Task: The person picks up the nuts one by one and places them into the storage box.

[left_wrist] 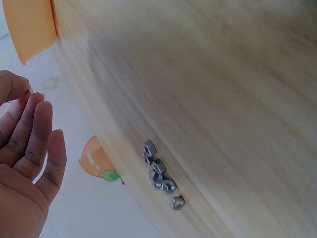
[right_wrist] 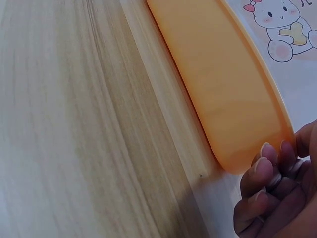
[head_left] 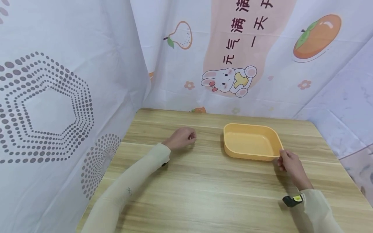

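My right hand (head_left: 291,166) pinches the near right corner of an orange-yellow plastic tray (head_left: 249,158), thumb at the rim and fingers curled against the outer wall. In the right wrist view the tray (right_wrist: 213,74) stands next to those fingers (right_wrist: 257,178). My left hand (head_left: 181,137) hovers over the table left of the tray, thumb tip meeting the index finger; I cannot tell whether something small is between them. Several metal hex nuts (left_wrist: 157,176) lie in a loose cluster on the wood in the left wrist view, apart from the left hand (left_wrist: 29,148). The head view does not show them.
The wood-grain table (head_left: 192,200) ends at a printed white curtain (head_left: 180,94) at the back. Another patterned curtain (head_left: 116,81) hangs along the left side. A pale marbled sheet (head_left: 341,106) borders the right edge.
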A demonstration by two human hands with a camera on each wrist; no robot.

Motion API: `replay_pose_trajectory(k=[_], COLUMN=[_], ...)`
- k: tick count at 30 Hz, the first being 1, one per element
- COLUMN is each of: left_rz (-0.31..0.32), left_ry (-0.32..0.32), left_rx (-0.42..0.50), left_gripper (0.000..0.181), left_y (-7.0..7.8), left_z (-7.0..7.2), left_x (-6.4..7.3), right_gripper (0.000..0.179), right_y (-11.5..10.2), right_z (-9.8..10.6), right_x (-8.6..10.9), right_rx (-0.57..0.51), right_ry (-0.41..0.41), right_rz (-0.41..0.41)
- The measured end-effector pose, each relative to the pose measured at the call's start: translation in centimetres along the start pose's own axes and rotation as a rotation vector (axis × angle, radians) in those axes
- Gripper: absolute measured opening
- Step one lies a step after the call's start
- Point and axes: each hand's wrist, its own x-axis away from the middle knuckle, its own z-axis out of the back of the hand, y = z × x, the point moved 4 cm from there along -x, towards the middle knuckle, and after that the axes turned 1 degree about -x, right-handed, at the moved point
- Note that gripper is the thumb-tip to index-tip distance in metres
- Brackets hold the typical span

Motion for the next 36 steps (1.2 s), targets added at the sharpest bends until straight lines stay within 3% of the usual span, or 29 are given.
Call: replay_pose_trajectory(k=[14, 23, 36], left_rz=[0.005, -0.042, -0.049], left_ry=[-0.012, 0.017, -0.011], left_rx=[0.006, 0.031, 0.056], left_gripper=[0.009, 0.01, 0.008], left_y=[1.0, 2.1, 3.5], left_z=[-0.4, -0.6, -1.1], left_x=[-0.8, -1.3, -2.1], right_gripper=[0.055, 0.053, 0.055], right_y=[-0.1, -0.1, -0.2], right_z=[0.0, -0.1, -0.2], right_x=[0.0, 0.1, 0.1], right_rx=[-0.01, -0.015, -0.007], right_ry=[0.008, 0.01, 0.003], right_rz=[0.003, 0.013, 0.004])
